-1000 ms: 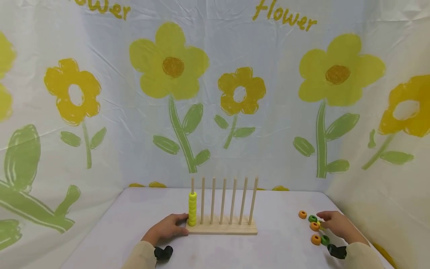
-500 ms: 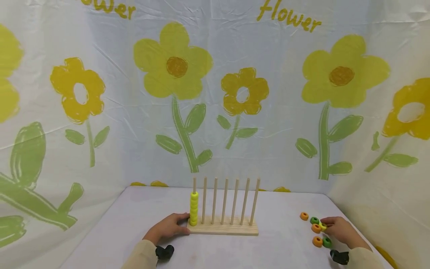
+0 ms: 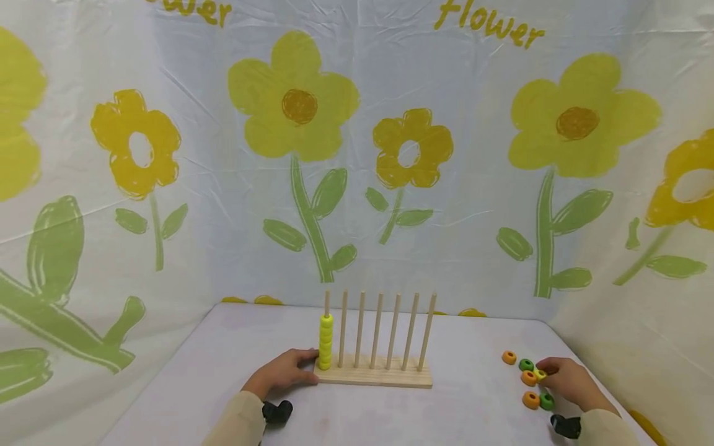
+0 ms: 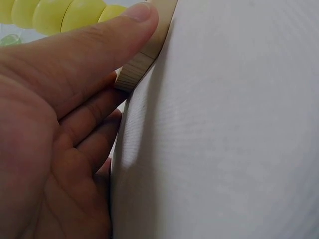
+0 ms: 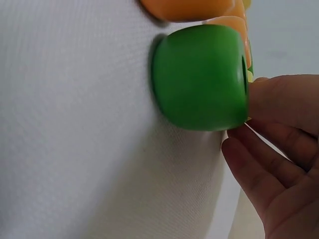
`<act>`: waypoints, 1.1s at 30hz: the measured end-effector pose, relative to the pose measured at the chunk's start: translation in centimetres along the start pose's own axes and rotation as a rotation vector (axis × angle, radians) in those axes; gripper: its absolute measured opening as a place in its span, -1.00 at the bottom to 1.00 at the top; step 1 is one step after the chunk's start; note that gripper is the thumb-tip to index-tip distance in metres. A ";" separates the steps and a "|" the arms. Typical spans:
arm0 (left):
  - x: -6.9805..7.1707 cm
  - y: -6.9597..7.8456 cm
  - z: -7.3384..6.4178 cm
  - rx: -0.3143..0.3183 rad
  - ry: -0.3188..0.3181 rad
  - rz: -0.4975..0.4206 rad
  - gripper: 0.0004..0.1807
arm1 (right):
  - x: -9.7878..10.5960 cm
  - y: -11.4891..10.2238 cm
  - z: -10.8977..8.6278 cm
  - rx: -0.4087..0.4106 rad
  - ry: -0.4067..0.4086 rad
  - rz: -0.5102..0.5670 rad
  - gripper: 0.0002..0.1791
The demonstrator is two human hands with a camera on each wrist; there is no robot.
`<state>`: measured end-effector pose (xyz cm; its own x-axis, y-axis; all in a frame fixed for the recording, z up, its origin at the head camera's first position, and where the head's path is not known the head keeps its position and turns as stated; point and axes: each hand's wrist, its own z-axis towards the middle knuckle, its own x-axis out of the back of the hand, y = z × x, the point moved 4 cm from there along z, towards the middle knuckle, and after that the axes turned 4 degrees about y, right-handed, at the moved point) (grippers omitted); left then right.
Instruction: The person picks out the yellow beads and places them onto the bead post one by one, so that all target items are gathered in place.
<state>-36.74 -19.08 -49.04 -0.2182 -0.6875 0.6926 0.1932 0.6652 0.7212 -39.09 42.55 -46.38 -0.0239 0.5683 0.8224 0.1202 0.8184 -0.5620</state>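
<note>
A wooden peg rack (image 3: pixel 379 376) stands upright on the table with a row of dowels. Yellow beads (image 3: pixel 326 342) are stacked on its leftmost dowel; the other dowels are bare. My left hand (image 3: pixel 283 371) grips the left end of the base, thumb at the front corner and fingers behind, as the left wrist view shows. Off to the right, my right hand (image 3: pixel 569 381) pinches a yellow bead (image 3: pixel 540 375) among loose ones. In the right wrist view a green bead (image 5: pixel 199 77) largely hides that pinch.
Around the right hand lie orange beads (image 3: pixel 531 400) and another green bead (image 3: pixel 526 365). A white cloth covers the table (image 3: pixel 463 402). Behind and at both sides hangs a flower-printed curtain (image 3: pixel 468 248).
My right hand has closed in on the yellow bead, its fingertips now around it. The left hand keeps its hold on the rack. The head view has shifted slightly.
</note>
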 end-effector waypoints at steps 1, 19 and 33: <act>0.0 0.1 0.0 0.001 -0.001 -0.001 -0.14 | 0.0 0.1 0.0 -0.005 0.002 -0.004 -0.56; 0.2 0.6 -0.1 0.015 -0.001 0.014 -0.15 | 1.8 -2.9 -1.6 0.099 0.031 -0.014 -0.54; 0.1 0.3 -0.3 0.013 0.003 0.007 -0.16 | 2.3 -7.5 -2.9 0.228 0.099 -0.037 -0.60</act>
<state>-36.36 -19.03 -48.72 -0.2140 -0.6838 0.6976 0.1825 0.6736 0.7162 -37.12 37.50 -40.04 0.0746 0.5359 0.8410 -0.1062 0.8428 -0.5276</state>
